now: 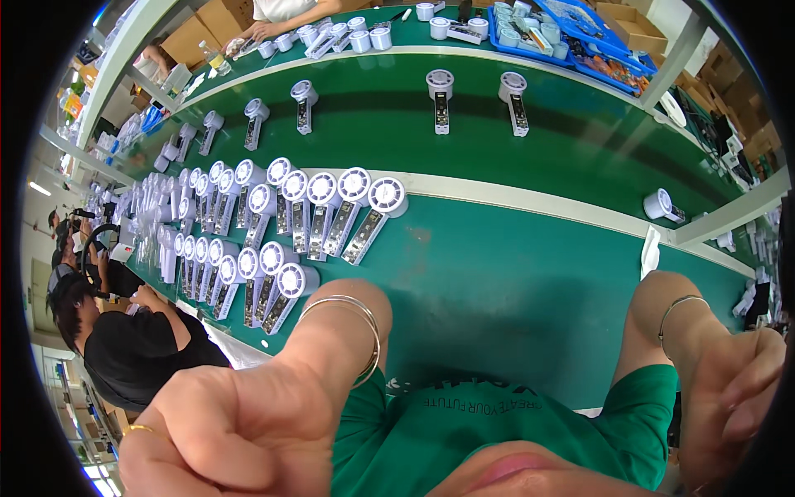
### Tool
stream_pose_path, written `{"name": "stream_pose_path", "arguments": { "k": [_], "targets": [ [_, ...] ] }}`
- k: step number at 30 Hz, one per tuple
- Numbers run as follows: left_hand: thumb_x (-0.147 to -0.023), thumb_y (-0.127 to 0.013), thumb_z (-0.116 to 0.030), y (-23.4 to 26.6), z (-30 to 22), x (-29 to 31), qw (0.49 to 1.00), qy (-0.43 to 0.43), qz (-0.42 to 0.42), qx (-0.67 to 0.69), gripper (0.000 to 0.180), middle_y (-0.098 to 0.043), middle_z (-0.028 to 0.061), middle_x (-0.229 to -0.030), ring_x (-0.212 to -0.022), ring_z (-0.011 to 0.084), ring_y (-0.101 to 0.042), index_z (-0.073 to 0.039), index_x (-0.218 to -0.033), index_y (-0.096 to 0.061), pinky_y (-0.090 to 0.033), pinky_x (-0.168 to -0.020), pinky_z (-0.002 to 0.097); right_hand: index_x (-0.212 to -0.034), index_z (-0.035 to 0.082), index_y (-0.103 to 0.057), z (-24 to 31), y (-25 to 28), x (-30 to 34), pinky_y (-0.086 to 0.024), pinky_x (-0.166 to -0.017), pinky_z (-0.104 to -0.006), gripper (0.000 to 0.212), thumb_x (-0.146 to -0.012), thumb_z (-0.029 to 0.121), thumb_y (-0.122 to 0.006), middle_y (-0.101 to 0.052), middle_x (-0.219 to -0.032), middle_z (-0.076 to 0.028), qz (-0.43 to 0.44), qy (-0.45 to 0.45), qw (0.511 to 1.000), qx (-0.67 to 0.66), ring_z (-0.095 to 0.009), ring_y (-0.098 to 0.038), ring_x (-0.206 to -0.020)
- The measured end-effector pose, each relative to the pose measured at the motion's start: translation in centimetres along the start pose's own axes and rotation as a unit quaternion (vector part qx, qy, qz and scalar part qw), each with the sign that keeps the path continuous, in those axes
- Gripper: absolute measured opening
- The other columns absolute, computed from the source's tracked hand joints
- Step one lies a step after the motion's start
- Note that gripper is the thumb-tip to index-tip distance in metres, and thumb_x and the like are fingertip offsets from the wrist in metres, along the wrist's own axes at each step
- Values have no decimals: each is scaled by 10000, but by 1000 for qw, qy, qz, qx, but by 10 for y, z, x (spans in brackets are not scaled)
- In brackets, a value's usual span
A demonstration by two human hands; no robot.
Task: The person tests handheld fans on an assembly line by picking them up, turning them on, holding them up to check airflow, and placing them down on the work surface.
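Note:
Both my hands are raised close to the camera, off the table. My left hand [236,422] is closed with its fingers curled in, at the lower left; whatever it may hold is hidden. At the right edge my right hand [733,393] is also closed, fingers bent together, with nothing plainly visible in them. Beyond my left hand lie several pale handheld fans [291,282] in rows on the green table [489,290]. Each has a round grilled head and a handle whose open side bares a dark circuit board.
More fans [440,91] lie spaced along the green belt [373,108] behind a pale rail [530,195]. A lone fan [660,205] sits at the right by a metal post. Blue trays [530,37] hold parts at the back. Co-workers [137,348] work at left and across.

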State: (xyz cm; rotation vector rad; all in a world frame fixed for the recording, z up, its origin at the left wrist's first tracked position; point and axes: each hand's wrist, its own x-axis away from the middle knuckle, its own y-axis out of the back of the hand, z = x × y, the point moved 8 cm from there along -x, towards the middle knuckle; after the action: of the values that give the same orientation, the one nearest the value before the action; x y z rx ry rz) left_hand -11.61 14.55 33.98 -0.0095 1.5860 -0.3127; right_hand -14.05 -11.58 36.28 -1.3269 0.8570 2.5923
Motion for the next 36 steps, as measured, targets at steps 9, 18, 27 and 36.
{"name": "stream_pose_path", "arguments": {
  "k": [9, 18, 27, 36],
  "targets": [
    [-875, -570, -237, 21, 17, 22, 992, 19, -126, 11, 243, -527, -3, -784, -670, 121, -425, -71, -1052, -553, -295, -531, 230, -975, -21, -549, -18, -11, -14, -426, -600, -239, 347, -789, 260, -633, -507, -741, -67, 4, -47, 999, -3, -158, -486, -610],
    [-876, -597, -154, -46, 160, 283, 736, 641, 219, -6, 245, -588, 31, -831, -647, 72, -511, -32, -1088, -594, -440, -576, 235, -1222, 1, -512, -425, 44, 57, -466, -838, -354, 522, -748, 133, -687, -593, -1101, -182, 140, -180, 925, 303, -284, -577, -1003],
    [-841, -614, -199, -78, 160, 343, 735, 532, 420, -24, 259, -588, 70, -811, -678, 188, -563, -24, -1031, -607, -472, -633, 327, -1266, -3, -441, -545, 74, 163, -479, -858, -419, 807, -581, 256, -779, -610, -1061, -253, 218, -389, 815, 370, -381, -599, -1001],
    [-836, -624, -181, -70, 174, 352, 697, 619, 359, 56, 254, -600, 104, -830, -699, 184, -576, -2, -1015, -617, -487, -646, 308, -1153, -18, -455, -546, 79, 170, -490, -773, -387, 733, -576, 273, -801, -619, -960, -207, 206, -364, 815, 400, -308, -614, -884]
  ]
}}
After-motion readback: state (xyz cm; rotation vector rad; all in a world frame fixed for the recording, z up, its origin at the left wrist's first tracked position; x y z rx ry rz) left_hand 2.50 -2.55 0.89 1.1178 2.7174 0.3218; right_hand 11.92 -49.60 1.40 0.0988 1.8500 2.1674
